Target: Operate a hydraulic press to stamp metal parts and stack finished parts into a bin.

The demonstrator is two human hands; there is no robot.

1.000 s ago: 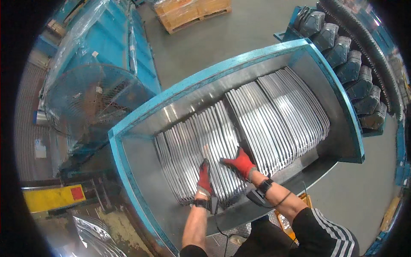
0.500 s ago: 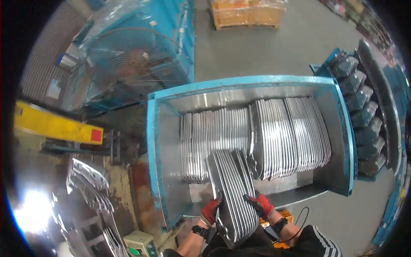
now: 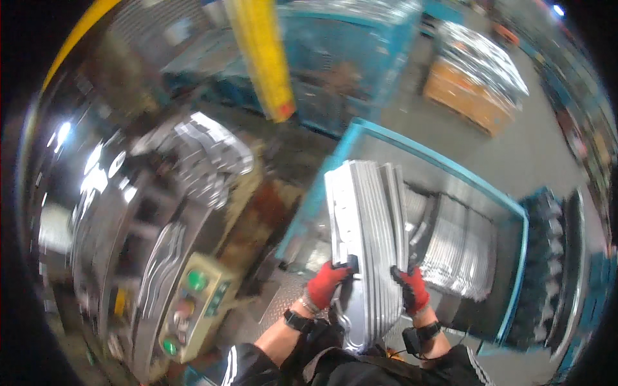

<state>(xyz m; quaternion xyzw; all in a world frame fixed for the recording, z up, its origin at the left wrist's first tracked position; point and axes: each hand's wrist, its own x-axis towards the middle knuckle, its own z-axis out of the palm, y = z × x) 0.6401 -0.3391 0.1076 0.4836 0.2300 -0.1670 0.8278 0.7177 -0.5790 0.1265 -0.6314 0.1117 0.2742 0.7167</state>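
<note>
I hold a stack of long, ribbed, shiny metal panels (image 3: 368, 238) upright in front of my chest. My left hand (image 3: 326, 284), in a red and black glove, grips the stack's left edge low down. My right hand (image 3: 411, 289), gloved the same way, grips its right edge. The stack is lifted above the near-left corner of a blue metal bin (image 3: 515, 257). More of the same panels (image 3: 460, 248) lie stacked inside the bin, to the right of what I carry.
A beige control box with green buttons (image 3: 193, 305) stands at lower left, beside a shiny press machine (image 3: 148, 199). A yellow beam (image 3: 267, 58) crosses overhead. A wooden pallet with metal parts (image 3: 476, 71) sits far right. Dark parts (image 3: 547, 257) line the bin's right side.
The view has swung left toward the machine. I have lifted the stack of panels out of the bin and brought it up close to my body, both hands still gripping it.
</note>
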